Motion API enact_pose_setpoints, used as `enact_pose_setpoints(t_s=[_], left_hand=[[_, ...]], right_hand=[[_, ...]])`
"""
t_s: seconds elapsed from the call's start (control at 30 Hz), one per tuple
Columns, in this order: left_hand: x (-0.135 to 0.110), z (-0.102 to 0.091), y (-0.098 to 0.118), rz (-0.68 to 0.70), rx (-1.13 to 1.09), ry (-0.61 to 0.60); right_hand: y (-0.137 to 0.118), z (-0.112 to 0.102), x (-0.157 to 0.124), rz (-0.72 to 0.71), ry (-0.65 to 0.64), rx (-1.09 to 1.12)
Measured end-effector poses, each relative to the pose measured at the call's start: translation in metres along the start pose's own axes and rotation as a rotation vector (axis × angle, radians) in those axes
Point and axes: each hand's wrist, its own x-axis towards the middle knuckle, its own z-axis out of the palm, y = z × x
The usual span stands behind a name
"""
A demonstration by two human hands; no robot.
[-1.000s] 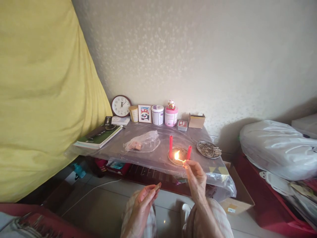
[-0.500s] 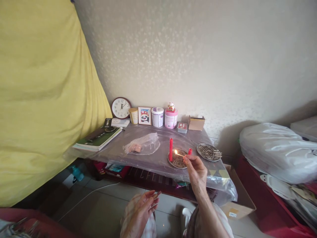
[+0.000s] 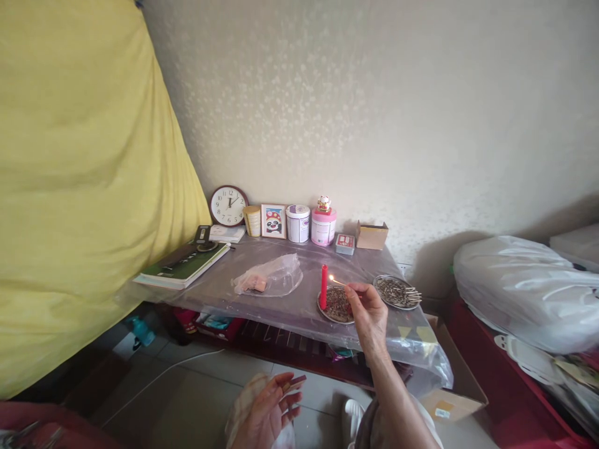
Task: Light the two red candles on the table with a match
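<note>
A burning match (image 3: 339,282) is pinched in my right hand (image 3: 369,315), its flame just right of the top of a tall red candle (image 3: 324,288). I cannot tell whether the candle's wick is lit. The candle stands upright on the left side of a round metal plate (image 3: 345,322) covered with small dark bits. My right hand hides part of this plate and the shorter red candle there. Low in front of the table, my left hand (image 3: 267,408) grips a small matchbox (image 3: 294,382) with a dark striking side, its other fingers loosely curled.
A second plate (image 3: 394,304) holds dark bits and several matchsticks. A clear plastic bag (image 3: 285,274) with pinkish pieces lies left of the candle. Along the wall stand a clock (image 3: 229,206), tins (image 3: 298,224) and an open cardboard box (image 3: 372,236). Books (image 3: 185,265) lie at left.
My right hand has moved the lit match up and slightly left, from beside the tall candle's middle to near its top. The short candle is now hidden. My left hand stays low.
</note>
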Motion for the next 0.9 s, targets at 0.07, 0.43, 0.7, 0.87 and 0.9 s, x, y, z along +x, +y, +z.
enact_pose_setpoints(t_s=[0.07,0.43,0.7,0.87,0.9], left_hand=[[0.002,-0.001,0.000,-0.011,0.000,-0.011],[0.010,-0.015,-0.008,-0.037,-0.022,-0.069],[0.012,-0.023,-0.009,-0.033,0.006,-0.119],[0.013,-0.026,-0.009,-0.033,0.015,-0.105],[0.014,-0.027,-0.010,-0.037,0.015,-0.109]], right_hand=[[0.000,0.003,0.003,-0.006,0.005,-0.010],[0.001,0.015,0.018,-0.061,0.034,-0.091],[0.007,0.020,0.026,-0.099,0.044,-0.187],[0.011,0.023,0.028,-0.113,0.057,-0.245],[0.012,0.023,0.028,-0.113,0.058,-0.253]])
